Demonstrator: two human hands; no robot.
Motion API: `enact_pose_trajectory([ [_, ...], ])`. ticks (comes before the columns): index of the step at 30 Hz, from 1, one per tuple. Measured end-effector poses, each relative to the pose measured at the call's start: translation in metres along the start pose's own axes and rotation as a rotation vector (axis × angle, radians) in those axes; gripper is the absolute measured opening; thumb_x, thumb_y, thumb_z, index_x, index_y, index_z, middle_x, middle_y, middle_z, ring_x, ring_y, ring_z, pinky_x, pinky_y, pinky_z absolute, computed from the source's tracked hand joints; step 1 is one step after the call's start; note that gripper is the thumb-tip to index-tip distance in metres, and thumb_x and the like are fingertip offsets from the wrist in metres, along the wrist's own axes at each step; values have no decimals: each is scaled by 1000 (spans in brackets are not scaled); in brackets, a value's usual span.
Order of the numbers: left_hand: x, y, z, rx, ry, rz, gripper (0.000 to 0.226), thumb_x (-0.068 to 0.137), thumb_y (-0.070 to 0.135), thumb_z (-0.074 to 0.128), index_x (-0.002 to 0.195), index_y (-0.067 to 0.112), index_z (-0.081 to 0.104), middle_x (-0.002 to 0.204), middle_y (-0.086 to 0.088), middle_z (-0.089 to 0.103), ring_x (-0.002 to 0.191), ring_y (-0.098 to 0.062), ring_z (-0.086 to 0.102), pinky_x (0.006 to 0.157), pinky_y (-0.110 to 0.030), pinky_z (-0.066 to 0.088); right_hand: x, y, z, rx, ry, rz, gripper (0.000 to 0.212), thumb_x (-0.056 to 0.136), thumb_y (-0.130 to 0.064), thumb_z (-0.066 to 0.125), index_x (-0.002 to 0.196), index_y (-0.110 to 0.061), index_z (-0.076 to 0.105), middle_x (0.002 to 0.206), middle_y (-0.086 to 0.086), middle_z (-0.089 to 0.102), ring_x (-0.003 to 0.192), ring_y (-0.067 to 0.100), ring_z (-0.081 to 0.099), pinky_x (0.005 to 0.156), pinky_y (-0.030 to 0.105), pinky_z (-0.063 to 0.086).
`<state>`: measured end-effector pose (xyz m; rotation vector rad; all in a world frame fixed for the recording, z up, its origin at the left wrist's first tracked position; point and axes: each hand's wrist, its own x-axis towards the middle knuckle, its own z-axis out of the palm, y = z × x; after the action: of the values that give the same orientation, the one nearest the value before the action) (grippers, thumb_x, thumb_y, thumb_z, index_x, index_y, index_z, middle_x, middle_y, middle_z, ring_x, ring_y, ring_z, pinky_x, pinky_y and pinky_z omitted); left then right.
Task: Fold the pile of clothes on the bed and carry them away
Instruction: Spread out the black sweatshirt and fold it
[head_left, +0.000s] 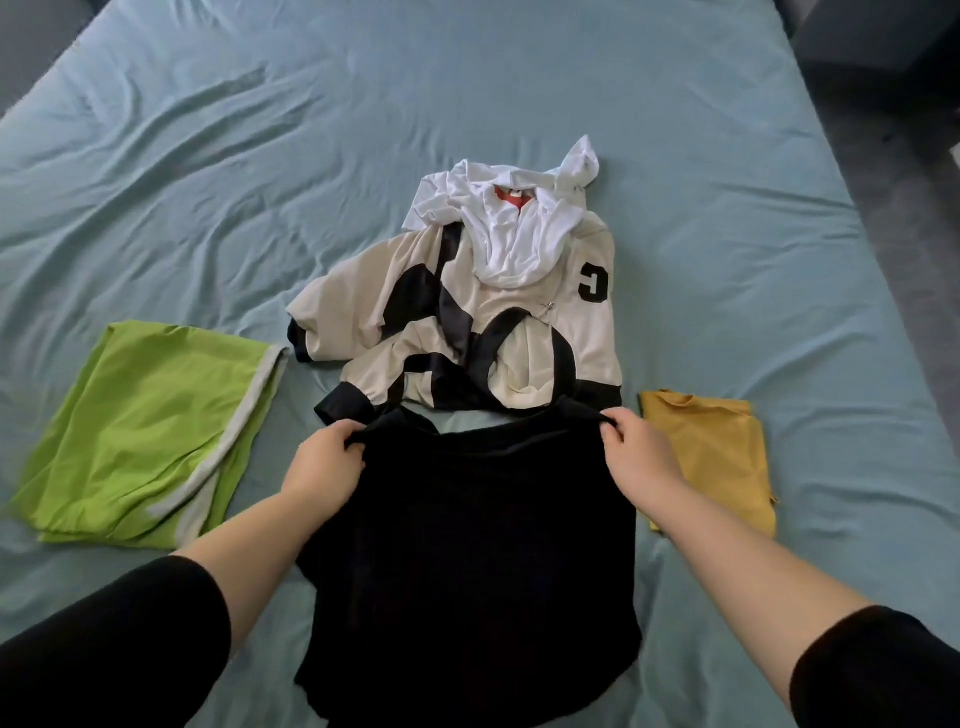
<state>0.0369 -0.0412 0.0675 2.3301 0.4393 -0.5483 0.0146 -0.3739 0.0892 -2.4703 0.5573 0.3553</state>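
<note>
Black sleeves (104, 649) fill both lower corners, with bare forearms reaching up to the frame's centre. Left hand (324, 465) and right hand (641, 457) each grip an upper corner of one black garment (478, 561), fingers (613, 423) curled over its top edge and clamped on the cloth. The garment hangs spread between the hands, and its rounded hem reaches the lower centre. Just above it lies one crumpled cream-and-black jacket (467, 322), with one white garment (509, 228) heaped on the jacket's upper part. One folded green garment (145, 441) lies at left, apart from the jacket. One folded yellow garment (711, 457) lies at right, just beside the right hand. That makes five garments and two hands. Bare blue sheet (260, 130) covers the upper half of the frame. The bed's edge runs diagonally down the right side, bordering grey floor (909, 182), and another edge cuts the upper left corner.
</note>
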Motion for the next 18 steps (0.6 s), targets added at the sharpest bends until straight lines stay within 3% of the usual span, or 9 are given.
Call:
enact_pose_trajectory([
  [2, 15, 1, 9, 14, 106, 82, 35, 96, 11, 42, 124, 22, 62, 119, -3, 65, 109, -24, 59, 82, -29, 41, 14, 1, 10, -15, 42, -7, 33, 102, -25, 36, 130, -25, 54, 113, 1, 68, 104, 26, 59, 88, 37, 48],
  [5, 44, 22, 3, -21, 174, 198, 39, 94, 7, 39, 122, 20, 63, 128, -3, 59, 119, -24, 52, 92, -27, 36, 40, -11, 6, -56, 71, -51, 39, 100, -21, 35, 136, -28, 48, 122, 4, 65, 119, 31, 51, 110, 45, 34],
  [9, 98, 65, -19, -25, 199, 333, 44, 92, 3, 37, 123, 21, 63, 134, -5, 55, 127, -23, 48, 99, -22, 29, 94, -51, -10, -101, 91, -65, 57, 92, -14, 38, 147, -27, 31, 143, 7, 48, 132, 36, 37, 111, 42, 29],
  [11, 121, 73, -21, 46, 118, 346, 50, 94, 5, 39, 140, 22, 49, 146, -5, 44, 136, -24, 38, 102, -22, 24, 114, -67, -9, -116, 19, -81, 71, 89, -11, 42, 153, -28, 16, 153, 8, 34, 139, 32, 31, 116, 42, 23],
  [14, 136, 59, -11, 141, -99, 310, 73, 96, 10, 45, 156, 29, 8, 163, -4, 5, 145, -27, 22, 103, -23, 23, 119, -76, 11, -111, -187, -46, 83, 88, -13, 41, 150, -44, -5, 160, 2, 22, 136, 37, 36, 114, 44, 30],
  [16, 125, 31, 2, 117, -95, 275, 81, 97, 16, 50, 153, 39, -4, 163, -2, -12, 146, -31, 19, 102, -26, 26, 101, -70, 32, -69, -228, -61, 81, 91, -14, 41, 150, -46, -3, 161, 1, 20, 138, 35, 36, 115, 45, 29],
  [18, 98, -9, 15, 30, -33, 211, 83, 97, 25, 53, 153, 38, -8, 163, -2, -14, 149, -28, 13, 111, -32, 22, 62, -55, 58, -18, -183, -102, 72, 94, -12, 43, 153, -36, 9, 161, -1, 18, 146, 22, 21, 121, 42, 16],
])
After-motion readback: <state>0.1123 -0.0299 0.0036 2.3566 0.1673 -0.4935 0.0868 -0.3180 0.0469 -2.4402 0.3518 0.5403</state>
